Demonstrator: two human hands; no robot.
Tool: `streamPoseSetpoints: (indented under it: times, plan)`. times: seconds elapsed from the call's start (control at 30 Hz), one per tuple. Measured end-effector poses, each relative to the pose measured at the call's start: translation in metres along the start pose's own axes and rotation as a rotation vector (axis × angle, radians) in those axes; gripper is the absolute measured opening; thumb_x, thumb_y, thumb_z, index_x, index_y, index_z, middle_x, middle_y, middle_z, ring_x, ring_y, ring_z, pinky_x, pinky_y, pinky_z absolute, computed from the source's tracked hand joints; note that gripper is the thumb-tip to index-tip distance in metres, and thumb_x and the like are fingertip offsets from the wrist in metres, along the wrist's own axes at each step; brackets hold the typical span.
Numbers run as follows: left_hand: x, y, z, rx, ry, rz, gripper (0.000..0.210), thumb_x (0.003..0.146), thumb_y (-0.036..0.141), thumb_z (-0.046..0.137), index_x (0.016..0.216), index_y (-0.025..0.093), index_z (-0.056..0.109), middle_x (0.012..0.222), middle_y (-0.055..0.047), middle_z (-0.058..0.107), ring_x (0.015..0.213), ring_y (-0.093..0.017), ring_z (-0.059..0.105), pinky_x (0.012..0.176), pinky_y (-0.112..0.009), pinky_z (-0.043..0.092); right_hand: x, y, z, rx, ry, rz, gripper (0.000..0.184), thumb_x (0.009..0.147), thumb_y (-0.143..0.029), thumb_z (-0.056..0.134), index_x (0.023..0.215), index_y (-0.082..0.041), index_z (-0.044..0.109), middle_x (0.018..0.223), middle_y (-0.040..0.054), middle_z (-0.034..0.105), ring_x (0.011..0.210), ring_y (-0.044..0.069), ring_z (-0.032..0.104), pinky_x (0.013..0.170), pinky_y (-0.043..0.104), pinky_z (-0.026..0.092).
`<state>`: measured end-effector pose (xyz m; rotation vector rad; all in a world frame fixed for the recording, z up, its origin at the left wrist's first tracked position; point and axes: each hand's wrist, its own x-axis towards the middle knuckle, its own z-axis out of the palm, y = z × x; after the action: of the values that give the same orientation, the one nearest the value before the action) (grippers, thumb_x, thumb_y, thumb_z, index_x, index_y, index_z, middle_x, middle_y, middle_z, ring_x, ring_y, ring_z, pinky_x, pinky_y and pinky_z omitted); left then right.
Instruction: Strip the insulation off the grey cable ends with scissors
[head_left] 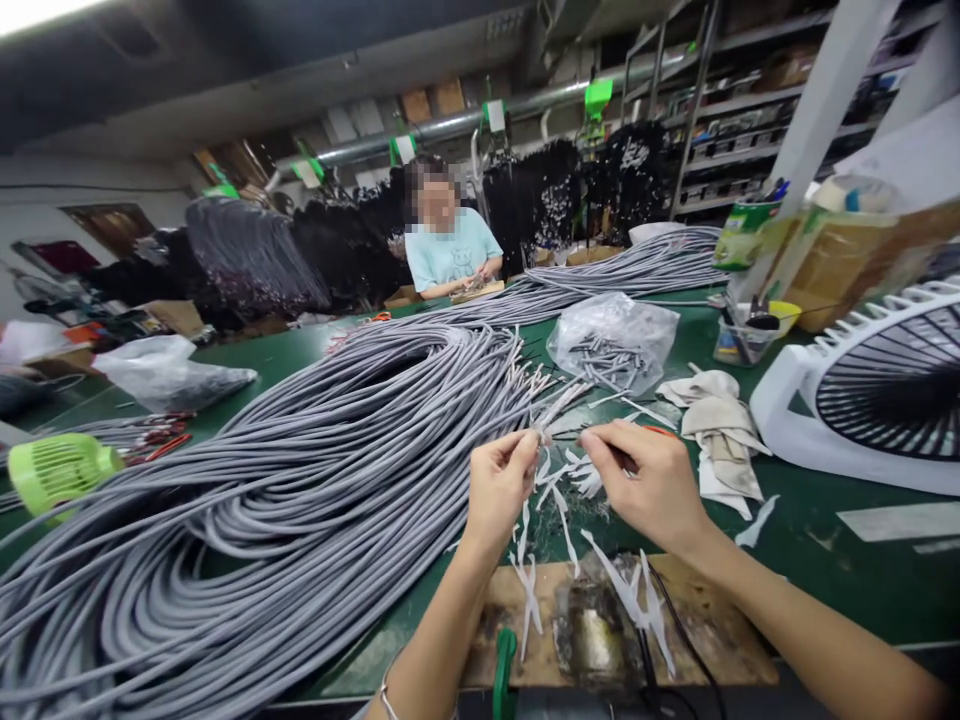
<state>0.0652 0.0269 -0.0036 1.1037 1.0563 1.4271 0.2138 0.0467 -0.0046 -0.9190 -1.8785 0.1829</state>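
Note:
My left hand pinches the stripped end of a grey cable between thumb and fingertips, beside the big coil of grey cables. Close by on the right, my right hand is closed around a slim tool whose thin tip points toward that cable end; the fingers hide most of it. An orange piece shows just behind this hand. Frayed, pale cable ends stick out of the coil above my left hand. White strips and fine wire scraps lie under both hands.
A wooden board with a metal block sits at the front edge. Rightward are a cloth and a white fan. A plastic bag of grey pieces lies beyond. Another person works across the green table.

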Motion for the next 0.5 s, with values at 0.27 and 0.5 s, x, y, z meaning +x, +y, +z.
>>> streamPoseSetpoints:
  times: [0.27, 0.5]
  plan:
    - [-0.008, -0.001, 0.005, 0.154, 0.039, 0.078, 0.025, 0.071, 0.033, 0.062, 0.079, 0.01, 0.067, 0.048, 0.003, 0.047, 0.037, -0.003, 0.034, 0.036, -0.016, 0.026, -0.007, -0.003, 0.005, -0.006, -0.035, -0.053, 0.018, 0.085, -0.022, 0.046, 0.076, -0.015, 0.061, 0.065, 0.0028, 0.058, 0.059, 0.012, 0.05, 0.059, 0.024, 0.037]
    - [-0.016, 0.001, 0.005, 0.571, 0.045, 0.414, 0.016, 0.074, 0.021, 0.06, 0.084, 0.015, 0.071, 0.073, -0.006, 0.067, 0.063, -0.013, 0.058, 0.057, -0.022, 0.044, -0.004, -0.004, 0.0, 0.059, -0.009, -0.024, 0.019, 0.084, -0.02, 0.048, 0.07, -0.015, 0.06, 0.057, 0.0003, 0.055, 0.048, 0.009, 0.043, 0.05, 0.022, 0.033]
